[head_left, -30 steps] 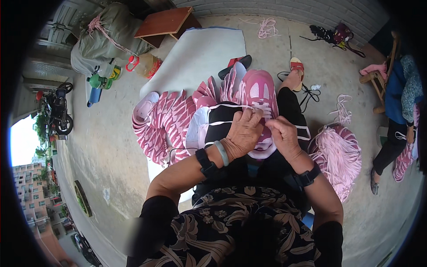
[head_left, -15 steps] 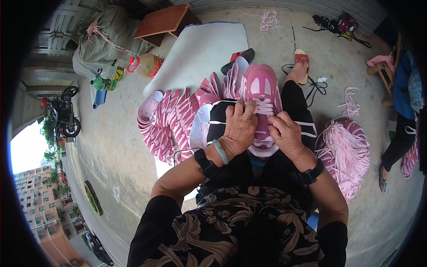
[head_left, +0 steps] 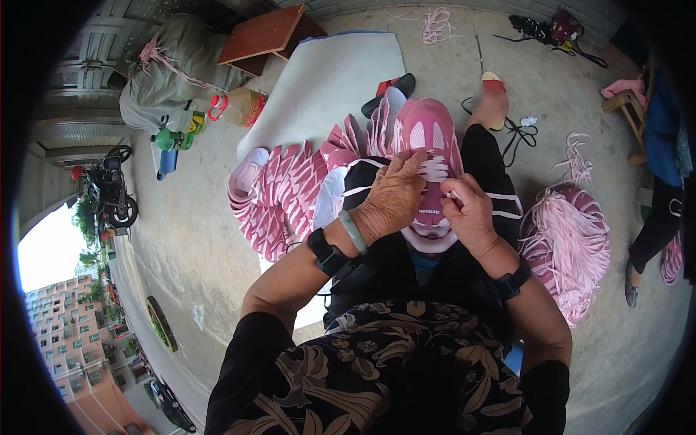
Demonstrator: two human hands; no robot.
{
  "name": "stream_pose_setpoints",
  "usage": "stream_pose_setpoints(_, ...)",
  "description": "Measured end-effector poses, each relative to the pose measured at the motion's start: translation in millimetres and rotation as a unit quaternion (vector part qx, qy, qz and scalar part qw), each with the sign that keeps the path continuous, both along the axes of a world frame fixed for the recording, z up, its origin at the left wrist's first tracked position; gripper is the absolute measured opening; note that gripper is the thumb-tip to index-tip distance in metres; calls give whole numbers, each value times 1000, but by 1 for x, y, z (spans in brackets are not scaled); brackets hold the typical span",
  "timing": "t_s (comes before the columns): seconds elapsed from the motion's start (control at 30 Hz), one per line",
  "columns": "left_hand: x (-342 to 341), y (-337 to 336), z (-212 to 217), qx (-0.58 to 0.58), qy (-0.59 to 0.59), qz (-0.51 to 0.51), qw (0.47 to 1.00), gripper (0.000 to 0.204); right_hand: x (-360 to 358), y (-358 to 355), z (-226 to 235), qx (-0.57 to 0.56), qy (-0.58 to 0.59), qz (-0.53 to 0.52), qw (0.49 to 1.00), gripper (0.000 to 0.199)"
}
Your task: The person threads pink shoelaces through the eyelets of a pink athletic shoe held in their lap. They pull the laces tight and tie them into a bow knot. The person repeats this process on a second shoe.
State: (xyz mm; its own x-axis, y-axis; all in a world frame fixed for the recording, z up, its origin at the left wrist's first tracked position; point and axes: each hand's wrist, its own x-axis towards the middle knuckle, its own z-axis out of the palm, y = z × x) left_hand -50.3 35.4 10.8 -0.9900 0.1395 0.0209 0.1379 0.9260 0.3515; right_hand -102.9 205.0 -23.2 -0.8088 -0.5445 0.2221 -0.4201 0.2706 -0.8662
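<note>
A pink shoe upper [head_left: 425, 119] with mesh panels lies on my lap, its toe pointing away from me. Pale pink shoelace [head_left: 435, 171] runs in rows across its middle. My left hand [head_left: 395, 194] wraps over the left side of the upper, fingertips beside the laced rows. On the other side, my right hand [head_left: 471, 210] is closed in a pinch near the eyelets, with a bit of pale lace at its fingertips. To the left, a curved row of stacked pink-and-white shoe uppers [head_left: 272, 199] leans together; what my left fingers press underneath is hidden.
At right sits a heap of pink laces [head_left: 569, 246] over more uppers. A white sheet [head_left: 341, 72], a wooden stool [head_left: 261, 36], bottles [head_left: 243, 107] and a large sack [head_left: 177, 61] lie beyond. Another person's dark-clad leg [head_left: 656, 225] shows far right. A motorbike [head_left: 109, 192] stands left.
Both hands have shifted slightly on the upper. My right fingers have drawn into a tighter pinch near the eyelets, and the left fingertips have moved up along the laces. The view has tilted a little.
</note>
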Motion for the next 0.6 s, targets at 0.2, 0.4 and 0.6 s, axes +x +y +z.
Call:
stream_pose_setpoints(0.2,1,12,-16,1,31,44,999,23,-2,-13,4,84,111,3,990,25)
stream_pose_setpoints(0.4,5,19,-24,28,108,57,992,17,3,-16,-5,101,129,-35,986,22)
stream_pose_setpoints(0.6,8,16,-23,-27,92,15,995,26,8,-10,-3,110,119,-35,986,22)
